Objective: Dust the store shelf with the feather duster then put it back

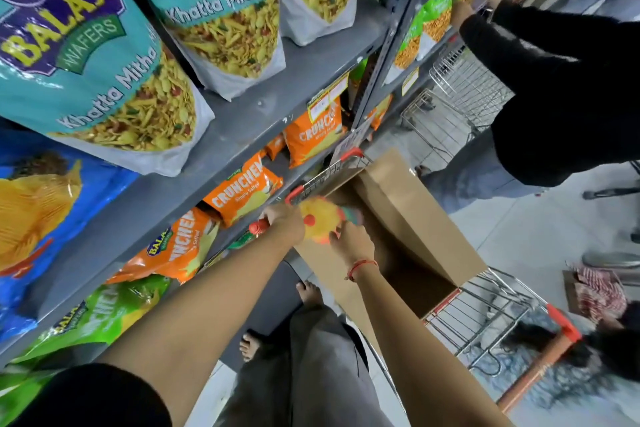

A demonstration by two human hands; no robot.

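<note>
The feather duster (320, 218) has a fluffy yellow, orange and green head and a red handle end sticking out to the left. My left hand (285, 224) is closed around its handle. My right hand (349, 241) touches the fluffy head from the right, fingers curled on it. Both hands hover over an open cardboard box (405, 211) that sits in a shopping cart. The grey store shelf (242, 121) runs along the left, stocked with snack bags.
Teal Balaji snack bags (114, 55) stand on the upper shelf, orange Crunchex bags (242, 187) on the lower one. The wire cart (485, 319) with orange trim stands at my right. Another person in a black top (554, 87) reaches into the far shelf beside a second cart.
</note>
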